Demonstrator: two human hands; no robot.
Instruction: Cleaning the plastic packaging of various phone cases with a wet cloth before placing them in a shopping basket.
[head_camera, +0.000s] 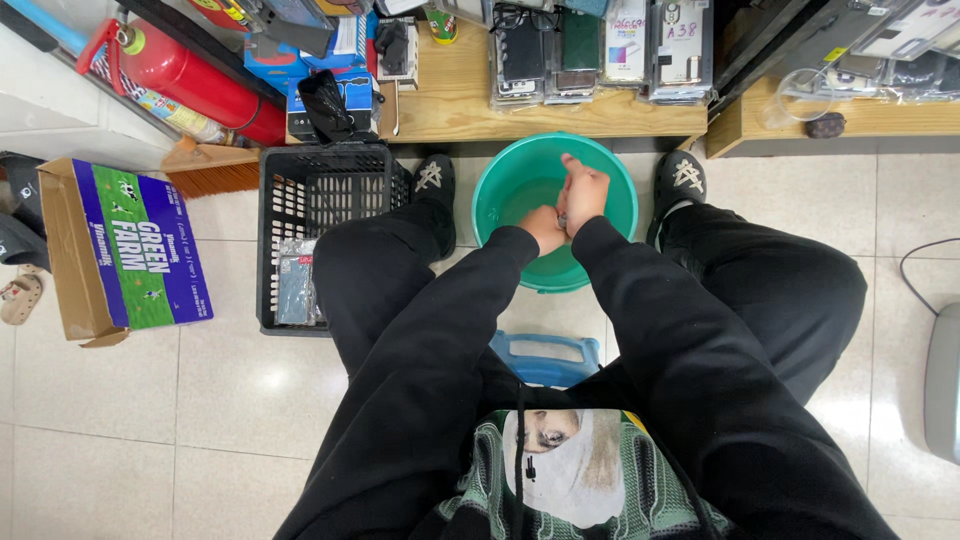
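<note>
Teal plastic is what sits between my feet: a round basin (500, 195) on the tiled floor (240, 390), just in front of the low wooden shelf (470, 105). Both my hands are down inside it, pressed close together. My left hand (545, 228) is curled near the basin's near wall, and my right hand (584, 192) lies just above it, fingers folded over. Something small and dark shows between them, but I cannot tell what it is, nor which hand really has hold of it. My black sleeves run down to the wrists. My black shoes (435, 180) stand on either side of the basin. To my left a black plastic crate (290, 195) rests on the floor, touching my leg, with a cardboard box (120, 250) further out and a red fire extinguisher (190, 75) lying beyond it. A blue stool (545, 355) is under me.
</note>
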